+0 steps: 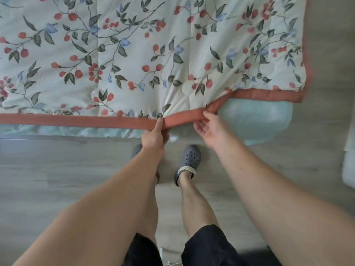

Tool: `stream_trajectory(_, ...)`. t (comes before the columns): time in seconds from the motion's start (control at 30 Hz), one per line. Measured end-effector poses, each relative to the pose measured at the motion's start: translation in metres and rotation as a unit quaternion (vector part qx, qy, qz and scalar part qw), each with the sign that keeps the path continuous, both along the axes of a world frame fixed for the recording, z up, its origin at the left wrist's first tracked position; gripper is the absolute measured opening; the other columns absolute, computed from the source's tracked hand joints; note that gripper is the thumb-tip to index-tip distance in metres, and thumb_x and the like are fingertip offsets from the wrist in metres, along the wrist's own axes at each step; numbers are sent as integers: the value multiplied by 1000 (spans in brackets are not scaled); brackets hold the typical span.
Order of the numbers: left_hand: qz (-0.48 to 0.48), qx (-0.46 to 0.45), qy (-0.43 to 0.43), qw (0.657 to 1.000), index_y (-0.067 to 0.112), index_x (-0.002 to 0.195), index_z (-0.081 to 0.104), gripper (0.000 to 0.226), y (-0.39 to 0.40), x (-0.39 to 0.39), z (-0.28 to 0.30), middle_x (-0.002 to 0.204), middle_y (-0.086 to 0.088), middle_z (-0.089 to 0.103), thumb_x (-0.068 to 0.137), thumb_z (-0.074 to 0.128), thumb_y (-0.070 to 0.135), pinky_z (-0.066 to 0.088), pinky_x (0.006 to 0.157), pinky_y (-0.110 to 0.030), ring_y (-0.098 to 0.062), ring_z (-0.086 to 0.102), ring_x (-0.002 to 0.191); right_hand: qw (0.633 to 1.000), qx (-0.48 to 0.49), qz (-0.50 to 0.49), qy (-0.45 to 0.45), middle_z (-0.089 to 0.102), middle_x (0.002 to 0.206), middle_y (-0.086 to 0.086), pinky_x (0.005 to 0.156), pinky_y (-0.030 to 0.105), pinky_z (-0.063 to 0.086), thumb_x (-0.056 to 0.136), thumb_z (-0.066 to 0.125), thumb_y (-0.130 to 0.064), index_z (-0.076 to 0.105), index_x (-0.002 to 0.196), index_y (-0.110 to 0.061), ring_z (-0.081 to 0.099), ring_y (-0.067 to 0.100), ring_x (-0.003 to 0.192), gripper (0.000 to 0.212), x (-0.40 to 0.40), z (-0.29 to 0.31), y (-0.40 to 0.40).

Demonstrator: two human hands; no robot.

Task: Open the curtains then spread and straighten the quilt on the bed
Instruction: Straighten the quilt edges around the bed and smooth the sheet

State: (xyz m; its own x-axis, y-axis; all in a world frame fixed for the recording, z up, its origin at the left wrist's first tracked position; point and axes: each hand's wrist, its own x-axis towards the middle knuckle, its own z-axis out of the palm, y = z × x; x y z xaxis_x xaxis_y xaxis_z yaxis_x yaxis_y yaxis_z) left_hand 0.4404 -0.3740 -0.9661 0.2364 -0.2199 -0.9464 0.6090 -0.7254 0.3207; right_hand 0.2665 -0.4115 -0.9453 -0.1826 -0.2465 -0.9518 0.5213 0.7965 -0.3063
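A pale quilt [146, 54] printed with red berries and green leaves lies spread over the bed, filling the upper part of the view. Its terracotta border [76, 120] runs along the near edge and kinks upward toward the right corner. My left hand [154, 135] pinches this border near the middle, fingers curled round it. My right hand [209, 129] holds the border just to the right, thumb on top and fingers under it. A light green sheet [253, 120] shows below the raised part of the border.
Grey wood-look floor [57, 169] lies in front of the bed. My feet in grey clogs [189, 160] stand close to the bed's edge. A white object [348, 169] sits at the far right edge. The curtains are out of view.
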Motion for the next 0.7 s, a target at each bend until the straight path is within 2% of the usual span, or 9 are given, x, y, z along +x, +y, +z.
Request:
stream_trajectory(0.07, 14, 27, -4, 1000, 10, 102, 63, 21, 32, -5, -4, 67, 1, 73, 98, 74, 27, 52, 62, -30, -15, 68, 67, 999, 39, 2, 8, 70, 92, 8, 67, 30, 58, 108, 57, -17, 63, 130, -9, 68, 20, 80, 24, 6, -9, 38)
stream_trajectory(0.13, 60, 11, 30, 998, 13, 104, 62, 16, 39, -9, -3, 70, 1, 71, 101, 70, 26, 50, 61, -30, -14, 66, 67, 1000, 21, -20, 6, 72, 89, 8, 66, 29, 59, 108, 58, -18, 65, 117, -12, 70, 19, 77, 13, 5, -11, 54)
stream_trajectory(0.3, 58, 3, 28, 998, 14, 110, 63, 20, 38, -7, -8, 80, 0, 67, 100, 71, 29, 56, 65, -28, -12, 65, 64, 1000, 5, -16, -2, 73, 95, 7, 73, 32, 59, 106, 64, -20, 66, 107, -15, 72, 19, 84, 5, -5, -6, 61)
stream_trajectory(0.37, 65, 0, 37, 997, 14, 110, 62, 21, 34, -13, -6, 73, 3, 68, 101, 70, 31, 57, 64, -27, -12, 70, 65, 1000, 2, -25, -10, 72, 104, 7, 78, 34, 58, 106, 63, -20, 66, 110, -14, 71, 20, 91, 8, -11, -2, 56)
stream_trajectory(0.43, 64, -5, 60, 996, 13, 112, 62, 20, 31, -21, -1, 66, 5, 67, 103, 67, 30, 58, 64, -27, -14, 74, 73, 997, -19, -63, -39, 71, 117, 8, 92, 37, 58, 106, 61, -23, 66, 119, -12, 69, 23, 108, 17, -22, 5, 45)
stream_trajectory(0.5, 44, -14, 89, 995, 12, 118, 62, 21, 27, -35, 6, 72, 3, 69, 104, 66, 27, 59, 65, -26, -14, 76, 75, 989, -45, -127, -65, 69, 129, 10, 110, 42, 49, 105, 60, -27, 62, 135, -10, 62, 26, 127, 35, -41, 11, 29)
stream_trajectory(0.53, 23, -17, 110, 993, 11, 121, 62, 24, 25, -46, 8, 78, 1, 70, 103, 67, 26, 60, 65, -26, -13, 77, 75, 981, -62, -170, -69, 68, 131, 11, 112, 43, 45, 105, 61, -28, 59, 140, -9, 60, 26, 131, 40, -56, 13, 22)
stream_trajectory(0.6, -7, -28, 149, 988, 9, 125, 64, 29, 17, -68, 14, 93, -3, 73, 101, 69, 24, 61, 70, -28, -16, 79, 85, 972, -86, -210, -60, 71, 125, 10, 103, 42, 49, 104, 62, -27, 62, 136, -9, 64, 25, 124, 37, -80, 13, 11)
stream_trajectory(0.7, -22, -57, 172, 983, 9, 124, 68, 26, -4, -101, 20, 114, -8, 77, 102, 68, 22, 61, 78, -32, -19, 78, 94, 977, -89, -193, -36, 77, 102, 5, 93, 39, 55, 102, 65, -28, 70, 121, -12, 69, 22, 105, 25, -109, 11, 4)
